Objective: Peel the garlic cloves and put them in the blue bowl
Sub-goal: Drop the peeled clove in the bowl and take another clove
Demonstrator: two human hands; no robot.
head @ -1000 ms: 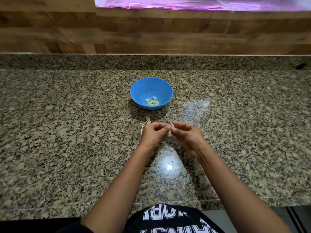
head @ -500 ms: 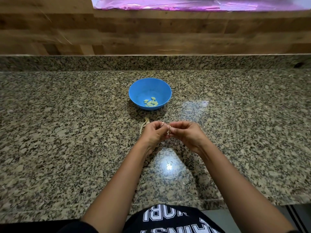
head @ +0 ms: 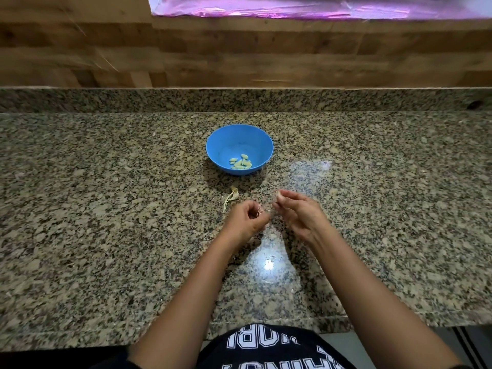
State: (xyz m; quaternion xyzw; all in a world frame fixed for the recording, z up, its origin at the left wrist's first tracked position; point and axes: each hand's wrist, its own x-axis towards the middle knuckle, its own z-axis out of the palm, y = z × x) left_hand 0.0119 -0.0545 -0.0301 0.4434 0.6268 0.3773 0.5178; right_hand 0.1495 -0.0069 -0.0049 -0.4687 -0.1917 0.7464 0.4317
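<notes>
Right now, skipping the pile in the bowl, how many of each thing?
Round blue plastic bowl: 1
Bare hands, left hand and right hand: 2
Pale garlic clove in right fingers: 1
Thin garlic skin in left fingers: 1
Dry garlic stalk on granite counter: 1
Total: 6

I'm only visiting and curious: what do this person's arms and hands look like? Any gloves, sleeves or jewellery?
No gloves: the left hand and right hand are bare, with no watch or bracelet visible at the wrists. Both forearms are bare too, with no sleeves over them. Below them shows a black shirt with white block lettering.
</notes>
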